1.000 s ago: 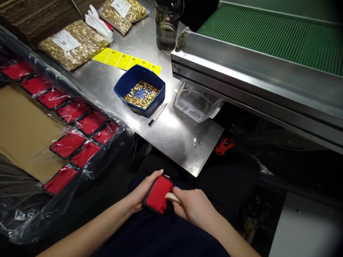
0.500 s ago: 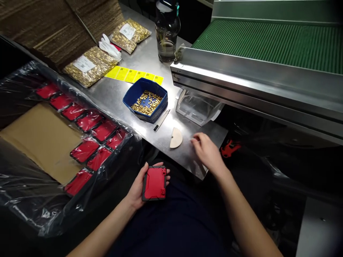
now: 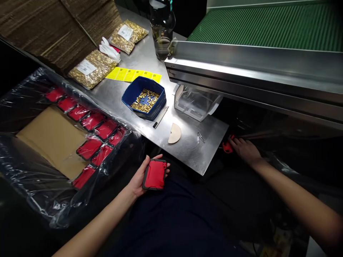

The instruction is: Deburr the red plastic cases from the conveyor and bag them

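Observation:
My left hand (image 3: 139, 178) is closed around a flat red case with a black edge (image 3: 155, 174), held above my lap with its red face up. My right hand (image 3: 248, 151) reaches past the table's right corner. Its fingers stretch to a red-orange object (image 3: 228, 145), perhaps a hand tool, and appear to touch it; a firm grip does not show. On the metal table (image 3: 187, 153) lie small shiny metal pieces (image 3: 200, 137), a pale half-round disc (image 3: 174, 133) and a slim cutter knife (image 3: 160, 117). A blue bin (image 3: 144, 98) holds small brass-coloured parts.
At left, a plastic-lined box (image 3: 61, 210) holds several red cases and brown cardboard (image 3: 53, 139). Bags of brass parts (image 3: 93, 69), yellow labels (image 3: 131, 75) and a water bottle (image 3: 162, 35) stand farther back. A green conveyor (image 3: 257, 25) with a metal rail overhangs a clear tray (image 3: 197, 101).
My right hand has moved right, off the table to the red-orange object. Small metal pieces now show where it was. My left hand still holds the red case.

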Demonstrator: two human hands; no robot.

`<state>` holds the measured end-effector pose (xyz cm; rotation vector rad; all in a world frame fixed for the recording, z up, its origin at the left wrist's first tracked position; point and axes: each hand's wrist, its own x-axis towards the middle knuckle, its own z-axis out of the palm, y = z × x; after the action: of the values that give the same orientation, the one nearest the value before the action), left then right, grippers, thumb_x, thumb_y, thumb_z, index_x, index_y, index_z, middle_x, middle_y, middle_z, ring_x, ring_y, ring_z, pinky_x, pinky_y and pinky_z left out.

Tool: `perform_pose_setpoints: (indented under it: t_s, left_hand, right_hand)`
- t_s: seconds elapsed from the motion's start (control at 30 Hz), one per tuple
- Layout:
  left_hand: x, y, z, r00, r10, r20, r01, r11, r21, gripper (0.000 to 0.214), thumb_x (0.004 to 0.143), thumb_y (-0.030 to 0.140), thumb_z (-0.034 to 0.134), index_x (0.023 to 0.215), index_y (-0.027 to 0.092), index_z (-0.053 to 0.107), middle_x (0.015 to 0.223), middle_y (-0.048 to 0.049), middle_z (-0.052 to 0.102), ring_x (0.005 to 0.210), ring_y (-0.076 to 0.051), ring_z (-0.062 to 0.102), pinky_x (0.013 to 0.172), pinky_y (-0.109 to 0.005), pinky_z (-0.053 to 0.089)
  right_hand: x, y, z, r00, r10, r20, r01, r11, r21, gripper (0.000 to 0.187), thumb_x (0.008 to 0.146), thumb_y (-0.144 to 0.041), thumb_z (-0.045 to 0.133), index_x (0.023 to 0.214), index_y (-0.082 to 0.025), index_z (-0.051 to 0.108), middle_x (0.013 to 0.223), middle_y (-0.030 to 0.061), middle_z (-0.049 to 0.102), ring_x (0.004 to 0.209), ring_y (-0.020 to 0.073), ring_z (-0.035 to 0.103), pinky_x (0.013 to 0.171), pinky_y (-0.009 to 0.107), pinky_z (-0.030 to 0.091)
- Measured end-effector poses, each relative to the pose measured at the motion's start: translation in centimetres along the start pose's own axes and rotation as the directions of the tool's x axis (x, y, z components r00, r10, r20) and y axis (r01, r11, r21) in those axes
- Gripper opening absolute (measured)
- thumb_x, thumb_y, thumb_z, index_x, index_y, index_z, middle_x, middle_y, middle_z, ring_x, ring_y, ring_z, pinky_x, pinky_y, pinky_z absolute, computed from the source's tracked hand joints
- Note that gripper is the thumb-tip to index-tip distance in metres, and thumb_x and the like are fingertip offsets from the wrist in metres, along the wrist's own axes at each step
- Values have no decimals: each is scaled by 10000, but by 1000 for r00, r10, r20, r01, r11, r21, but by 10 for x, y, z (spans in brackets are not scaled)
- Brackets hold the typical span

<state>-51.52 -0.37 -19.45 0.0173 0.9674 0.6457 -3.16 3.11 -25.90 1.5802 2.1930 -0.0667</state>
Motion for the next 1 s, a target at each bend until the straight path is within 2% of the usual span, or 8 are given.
perform_pose_setpoints:
  t_s: [0.2,0.37,0.47,0.57,0.63,0.8,0.9,1.0]
  left_hand:
    - [-9,-5,-1,997,63,-32,-61,996,66,634,956,570,609,1439,169,520,1252,-213,720,1036,-314,740,919,-432,581]
    - [-22,1,-12,979,178,-101,-151,960,236,608,923,531,685,1415,194,561,1262,-174,720,1042,-276,722,828,-340,597]
    - [-28,5,-19,974,209,-88,-167,923,347,599,935,529,669,1418,193,558,1272,-167,714,1041,-263,710,824,-322,590]
    - [-27,5,-22,975,211,-64,-165,892,420,596,947,542,644,1424,198,547,1282,-157,708,1074,-263,697,872,-330,574]
    - [-25,3,-22,977,209,-39,-167,869,466,612,932,559,657,1415,199,549,1273,-148,711,1083,-264,694,891,-329,563]
    - [-21,0,-22,980,193,-52,-131,815,565,616,937,602,621,1410,213,550,1248,-135,719,1058,-278,700,856,-338,561]
    - [-21,3,-25,986,167,-15,-129,811,571,645,925,608,635,1421,206,548,1275,-148,708,1132,-314,679,938,-377,539]
    - [-22,9,-26,997,69,19,-68,842,535,680,892,508,721,1475,233,503,1350,-132,672,1208,-321,646,1006,-394,514]
  right_hand:
    - [3,5,4,999,-32,-37,32,999,4,495,983,-70,327,1444,-63,509,1136,219,679,1047,323,586,816,417,418]
    - [-24,1,-35,983,-184,-4,184,980,80,485,755,-155,655,1240,-155,656,1293,210,630,1150,373,551,941,484,422]
    - [-41,-33,-88,955,-291,60,262,919,294,484,610,-103,666,1086,-189,684,1362,184,596,1222,359,550,1027,464,427]
    - [-39,-97,-145,870,-427,249,247,811,530,300,699,-93,601,951,-236,679,1014,77,730,966,232,680,835,320,508]
    - [-26,-145,-171,807,-481,343,262,812,522,205,736,-165,632,925,-205,701,955,88,746,930,251,712,800,316,518]
    - [2,-226,-180,780,-457,428,216,838,501,226,777,-263,624,903,-125,751,895,164,766,821,325,748,670,354,529]
    - [4,-233,-179,773,-456,441,198,834,516,262,786,-288,616,950,-139,755,936,157,772,858,309,752,675,332,524]
    - [5,-218,-189,779,-422,464,156,847,509,262,777,-303,601,939,-162,753,892,138,768,814,304,751,634,329,506]
